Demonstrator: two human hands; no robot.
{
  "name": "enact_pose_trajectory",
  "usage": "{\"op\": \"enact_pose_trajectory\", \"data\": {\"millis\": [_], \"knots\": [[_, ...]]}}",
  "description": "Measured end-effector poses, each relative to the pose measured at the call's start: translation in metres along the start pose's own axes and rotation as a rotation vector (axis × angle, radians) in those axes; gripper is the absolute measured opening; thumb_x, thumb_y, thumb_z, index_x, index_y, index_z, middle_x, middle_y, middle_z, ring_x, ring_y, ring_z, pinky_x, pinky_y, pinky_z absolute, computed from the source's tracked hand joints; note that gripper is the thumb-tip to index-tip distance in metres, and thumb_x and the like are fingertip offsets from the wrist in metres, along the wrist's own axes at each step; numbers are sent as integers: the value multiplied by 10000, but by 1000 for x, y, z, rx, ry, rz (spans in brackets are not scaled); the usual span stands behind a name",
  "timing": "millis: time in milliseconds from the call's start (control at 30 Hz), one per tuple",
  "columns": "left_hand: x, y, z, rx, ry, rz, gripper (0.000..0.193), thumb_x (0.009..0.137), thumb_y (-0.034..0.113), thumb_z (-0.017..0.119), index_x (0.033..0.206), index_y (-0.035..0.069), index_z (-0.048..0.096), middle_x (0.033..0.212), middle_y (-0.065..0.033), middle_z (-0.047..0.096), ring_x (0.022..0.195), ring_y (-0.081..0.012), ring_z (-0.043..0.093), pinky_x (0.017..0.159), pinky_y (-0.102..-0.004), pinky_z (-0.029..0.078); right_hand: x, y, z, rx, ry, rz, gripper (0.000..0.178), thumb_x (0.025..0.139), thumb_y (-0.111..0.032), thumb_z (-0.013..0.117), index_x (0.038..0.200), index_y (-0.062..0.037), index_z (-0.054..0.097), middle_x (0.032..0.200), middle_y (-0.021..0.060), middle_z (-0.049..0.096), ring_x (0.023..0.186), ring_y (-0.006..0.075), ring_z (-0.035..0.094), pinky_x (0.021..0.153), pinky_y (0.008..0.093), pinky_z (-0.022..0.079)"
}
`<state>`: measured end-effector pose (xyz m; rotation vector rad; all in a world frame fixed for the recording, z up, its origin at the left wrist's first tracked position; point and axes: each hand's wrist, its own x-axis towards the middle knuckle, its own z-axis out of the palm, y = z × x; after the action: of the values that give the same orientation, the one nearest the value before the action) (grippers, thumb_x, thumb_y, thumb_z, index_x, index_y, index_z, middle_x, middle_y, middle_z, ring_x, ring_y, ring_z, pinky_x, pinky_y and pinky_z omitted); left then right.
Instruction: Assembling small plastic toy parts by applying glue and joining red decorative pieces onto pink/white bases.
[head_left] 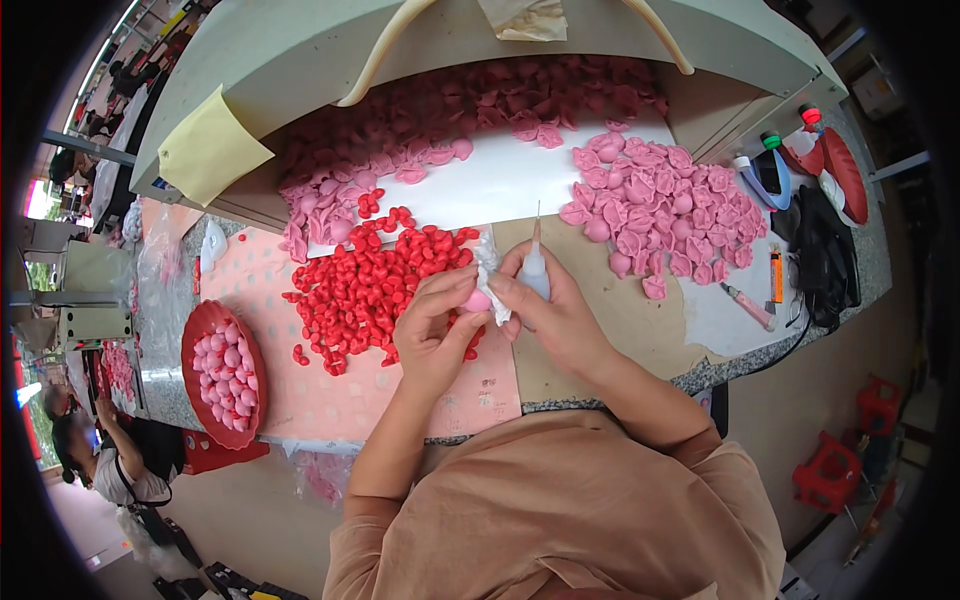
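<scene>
Close in front of me, both hands meet over the worktable. My left hand point(432, 325) is closed, its fingertips pinching a small round pink piece point(478, 300). A needle-tipped squeeze bottle point(535, 270) is gripped in my right hand point(565, 315), its thin tip pointing up and away. Between the hands, a crumpled white tissue point(489, 265) is pressed against the pink piece by my right thumb and fingers. Just left of my hands lies a heap of shiny red pieces point(365, 285). To the right is a pile of pink petal-shaped pieces point(665, 205).
A red scalloped dish point(188, 365) of pink balls sits at the left edge. More pink pieces point(480, 105) fill the space under the grey hood point(300, 95). At right are a craft knife point(750, 305), an orange lighter point(776, 277), a black bag point(825, 255) and glue bottles. A person works far left.
</scene>
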<state>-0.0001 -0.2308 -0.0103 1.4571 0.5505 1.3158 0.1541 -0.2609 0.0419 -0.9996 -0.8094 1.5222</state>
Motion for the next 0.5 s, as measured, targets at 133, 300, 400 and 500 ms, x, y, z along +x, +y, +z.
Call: {"op": "enact_pose_trajectory", "data": {"millis": [133,300,400,500], "knots": [[-1,2,-1,-177,35,-142,334,830,-27,610,1150,15,527,1182,-165,559,1133,-243,524,925,-349,456,6,6,-8,457,35,216,110,900,-156,555,915,-87,471,736,5,521,576,71,493,479,202,368],[8,7,5,-766,165,-513,408,896,135,577,1266,29,441,1209,-113,543,1116,-210,539,971,-378,453,-2,-1,-30,23,137,69,117,886,-150,576,909,-79,486,764,7,541,584,69,492,488,234,400],[5,4,-3,-839,147,-548,402,906,159,563,1272,43,441,1224,-98,534,1127,-200,529,974,-381,451,-14,-13,-46,-323,232,42,117,867,-135,600,912,-56,527,785,14,548,649,85,519,587,247,439],[6,5,-1,-862,175,-506,390,915,176,549,1270,50,449,1206,-75,543,1122,-188,529,986,-383,443,-17,-10,-59,-758,160,-130,119,840,-105,629,911,-30,571,793,12,542,730,93,533,680,230,433]]}}
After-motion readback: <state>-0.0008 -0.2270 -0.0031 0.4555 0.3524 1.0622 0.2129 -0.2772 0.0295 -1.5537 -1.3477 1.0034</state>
